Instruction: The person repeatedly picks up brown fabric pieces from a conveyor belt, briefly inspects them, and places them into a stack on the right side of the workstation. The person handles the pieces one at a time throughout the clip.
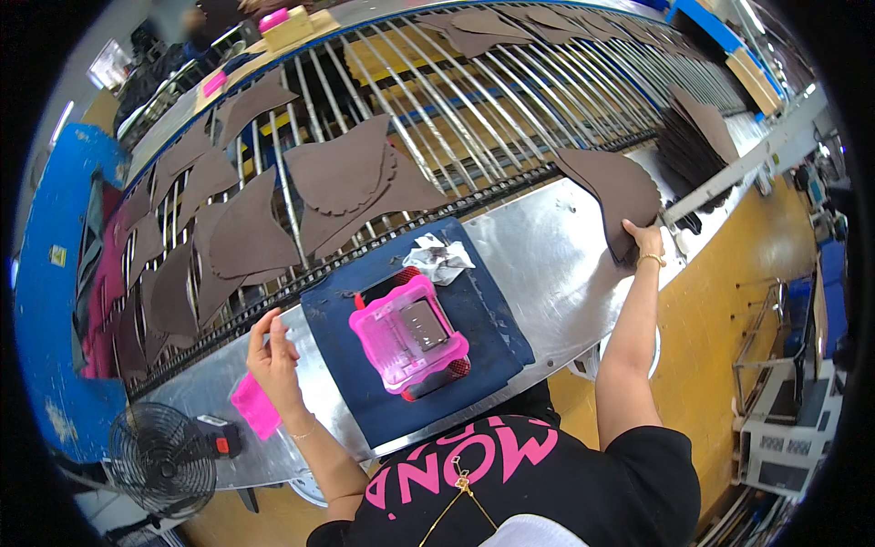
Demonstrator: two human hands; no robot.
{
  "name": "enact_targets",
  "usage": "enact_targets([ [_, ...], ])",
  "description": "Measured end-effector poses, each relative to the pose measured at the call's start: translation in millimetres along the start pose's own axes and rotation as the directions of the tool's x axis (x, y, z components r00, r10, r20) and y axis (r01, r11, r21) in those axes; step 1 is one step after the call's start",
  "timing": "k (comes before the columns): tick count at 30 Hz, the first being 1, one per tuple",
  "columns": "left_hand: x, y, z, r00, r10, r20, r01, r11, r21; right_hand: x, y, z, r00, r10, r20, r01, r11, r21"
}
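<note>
**Brown cut pieces at the roller line**

While the right hand (645,239) reached out to the far right edge of the metal worktop (547,264), its fingers were closed on the near end of a brown cut piece (612,187), which lay half on the worktop and half against the rollers (474,109). The exact pinch was hard to make out at that distance, but the thumb and fingers appeared pressed on the piece's edge. The left hand (273,351) hovered above the worktop's left part, fingers loosely spread and holding nothing, just beside a small pink block (255,406) that lay on the metal.

At the worktop's middle sat a dark blue mat (492,319), and on it a pink tool (408,333) with a clear top. A crumpled scrap of paper (437,258) lay at the mat's far edge. More brown pieces (346,173) were spread across the rollers beyond, and a stack of them (693,137) stood near the right end. A small black fan (159,456) sat at the worktop's near left corner.
</note>
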State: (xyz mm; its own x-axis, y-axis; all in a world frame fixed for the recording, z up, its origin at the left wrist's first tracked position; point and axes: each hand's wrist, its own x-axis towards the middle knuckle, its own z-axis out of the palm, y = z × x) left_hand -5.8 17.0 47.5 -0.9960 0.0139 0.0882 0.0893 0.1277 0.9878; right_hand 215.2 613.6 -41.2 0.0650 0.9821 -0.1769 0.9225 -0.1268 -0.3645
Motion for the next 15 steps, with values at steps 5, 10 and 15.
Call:
enact_targets([
  [5, -0.9, 15.1, -1.0, 0.997, 0.062, 0.041, -0.065, 0.995, 0.07, -5.1, 4.5, 3.0, 0.82, -0.48, -0.312, 0.482, 0.873, -0.075],
  [10, 6.0, 34.7, 4.9, 0.979, 0.187, 0.083, -0.196, 0.973, 0.122, -116.6, -67.6, -60.8, 0.574, -0.603, -0.554, 0.689, 0.721, -0.072],
  [15, 16.5, 70.7, 41.7, 0.927, 0.333, 0.174, -0.345, 0.937, 0.044, -210.6, -114.7, -110.2, 0.444, -0.698, -0.562, 0.892, 0.289, 0.346],
])
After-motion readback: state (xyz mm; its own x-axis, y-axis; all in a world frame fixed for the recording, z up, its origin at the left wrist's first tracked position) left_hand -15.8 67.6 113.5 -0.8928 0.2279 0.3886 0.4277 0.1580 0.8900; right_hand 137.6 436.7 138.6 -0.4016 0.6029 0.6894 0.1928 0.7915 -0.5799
